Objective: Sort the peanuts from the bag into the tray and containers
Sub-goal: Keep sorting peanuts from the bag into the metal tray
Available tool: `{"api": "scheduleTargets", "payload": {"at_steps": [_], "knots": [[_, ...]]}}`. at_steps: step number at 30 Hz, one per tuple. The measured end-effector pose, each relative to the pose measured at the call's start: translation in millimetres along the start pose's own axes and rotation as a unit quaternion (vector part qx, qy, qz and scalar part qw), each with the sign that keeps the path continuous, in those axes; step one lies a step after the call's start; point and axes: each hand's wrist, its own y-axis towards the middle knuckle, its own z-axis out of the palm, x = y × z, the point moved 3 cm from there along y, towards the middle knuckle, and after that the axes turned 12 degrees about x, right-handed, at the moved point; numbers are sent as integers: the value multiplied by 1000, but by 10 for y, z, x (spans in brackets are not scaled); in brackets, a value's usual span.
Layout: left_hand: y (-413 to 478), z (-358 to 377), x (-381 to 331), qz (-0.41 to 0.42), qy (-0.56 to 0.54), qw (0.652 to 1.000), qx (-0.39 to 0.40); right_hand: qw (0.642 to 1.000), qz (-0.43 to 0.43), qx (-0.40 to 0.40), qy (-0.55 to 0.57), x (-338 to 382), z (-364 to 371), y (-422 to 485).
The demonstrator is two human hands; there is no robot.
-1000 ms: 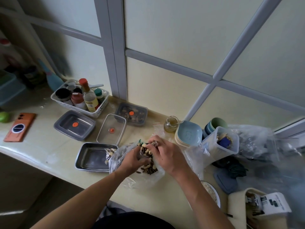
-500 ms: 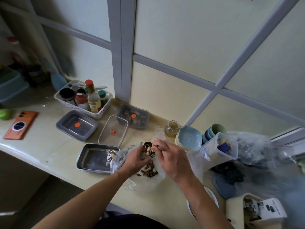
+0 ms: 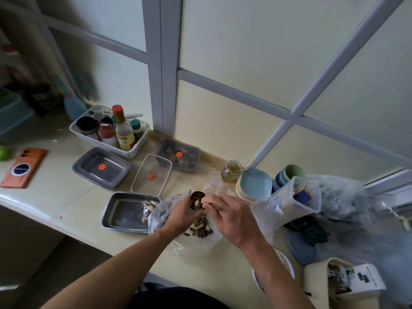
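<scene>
Drawing slightly back, the right hand [image 3: 231, 216] is picking at peanuts [image 3: 197, 204], grip unclear, in the mix [image 3: 198, 195] the left hand [image 3: 181, 217] is cupping above the bag [image 3: 194, 247]; next, probably carrying one leftward to the tray [image 3: 116, 225].

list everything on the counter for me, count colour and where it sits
bag: 1, clear, front centre, holds peanuts and dark seeds
tray: 1, silver, left of bag, a few peanuts in its right corner
empty grey container: 1, grey, behind tray
clear container: 1, clear, behind tray
filled grey container: 1, grey, by the window frame
basket: 1, white, back left, holds bottles
phone: 1, orange, far left
jar: 1, glass, behind bag
dishes: 1 stack, pale blue, right of bag
tall container: 1, clear, right of dishes
left hand: grips a handful over the bag
right hand: fingertips at that handful
</scene>
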Motion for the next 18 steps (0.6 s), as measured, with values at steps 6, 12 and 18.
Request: {"api": "scheduleTargets", "payload": {"at_steps": [6, 12, 18], "knots": [[7, -30, 60, -11, -5, 1000, 0, 999, -15, -34, -15, 6, 40, -57], [56, -15, 161, -24, 23, 999, -6, 997, 0, -74, -14, -29, 102, -135], [50, -8, 155, -30, 46, 998, -15, 998, -5, -66, -9, -51, 174, -194]]}}
